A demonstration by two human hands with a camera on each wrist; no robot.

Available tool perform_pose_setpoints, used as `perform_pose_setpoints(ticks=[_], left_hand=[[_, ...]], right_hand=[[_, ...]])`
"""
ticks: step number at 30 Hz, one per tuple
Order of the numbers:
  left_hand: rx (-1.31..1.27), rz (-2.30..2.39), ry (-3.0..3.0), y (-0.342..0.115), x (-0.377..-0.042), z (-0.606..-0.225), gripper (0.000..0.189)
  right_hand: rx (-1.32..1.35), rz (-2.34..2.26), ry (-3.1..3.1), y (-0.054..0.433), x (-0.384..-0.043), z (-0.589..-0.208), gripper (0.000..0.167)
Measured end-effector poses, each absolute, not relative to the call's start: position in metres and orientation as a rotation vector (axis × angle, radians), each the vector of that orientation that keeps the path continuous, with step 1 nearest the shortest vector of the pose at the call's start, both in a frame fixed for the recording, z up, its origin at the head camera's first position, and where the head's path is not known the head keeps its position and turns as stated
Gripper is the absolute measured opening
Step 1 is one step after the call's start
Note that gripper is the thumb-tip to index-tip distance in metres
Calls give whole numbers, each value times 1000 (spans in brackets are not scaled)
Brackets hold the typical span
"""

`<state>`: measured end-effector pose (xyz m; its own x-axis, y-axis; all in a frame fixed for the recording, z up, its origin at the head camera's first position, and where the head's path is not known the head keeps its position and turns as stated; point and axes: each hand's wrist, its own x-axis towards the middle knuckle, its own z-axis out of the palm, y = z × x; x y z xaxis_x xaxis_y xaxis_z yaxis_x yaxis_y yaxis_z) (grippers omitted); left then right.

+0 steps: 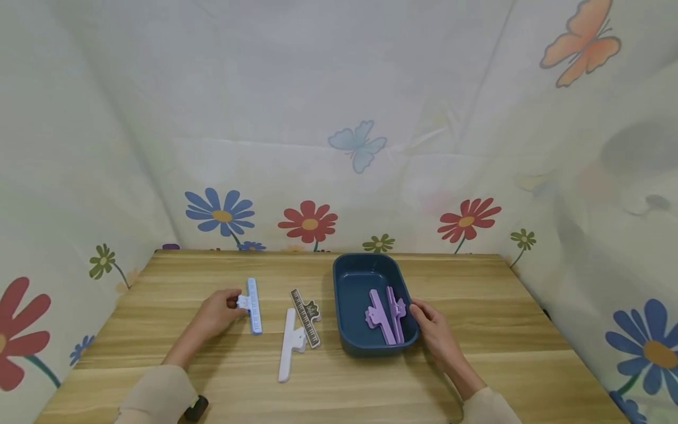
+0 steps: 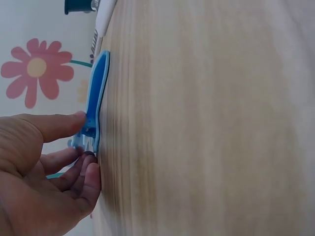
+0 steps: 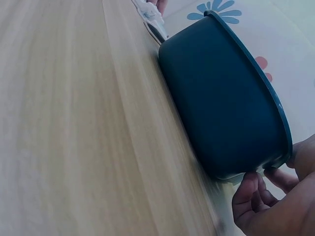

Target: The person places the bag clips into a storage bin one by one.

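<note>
- Head view: our left hand pinches the tab of the blue clip, whose long bar lies just to its right on the worktop. Our right hand grips the near right corner of the dark blue bin, and just left of those fingers two purple clips lie inside. We take the step in hand to be getting hold of the blue clip while the bin is steadied; the next move seems to call for a firm pinch and a clean lift.
- Between our hands, a white clip and a patterned clip touch or nearly touch. They and the bin's wall would stand in the way of a low sideways path.
- Left wrist view: our thumb and fingers close in from opposite sides of the blue clip's tab, low against the worktop.
- Right wrist view: our fingertips bear on the bin's outer wall below its rim; the hold's firmness we cannot tell.
</note>
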<state>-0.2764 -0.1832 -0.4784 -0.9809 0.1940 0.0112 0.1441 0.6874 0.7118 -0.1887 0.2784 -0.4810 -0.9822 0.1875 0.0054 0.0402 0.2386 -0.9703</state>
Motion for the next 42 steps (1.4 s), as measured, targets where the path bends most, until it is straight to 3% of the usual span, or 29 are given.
perform_pose_setpoints(ticks=[29,42], left_hand=[[297,1151,2876,-182,-279,-484,51],[256,1221,2840,-188,-279,-478,59]], right_hand=[[-231,1850,-2381,279,-188,-483,44],[-221,1845,-2392,280,-189,-482,45]])
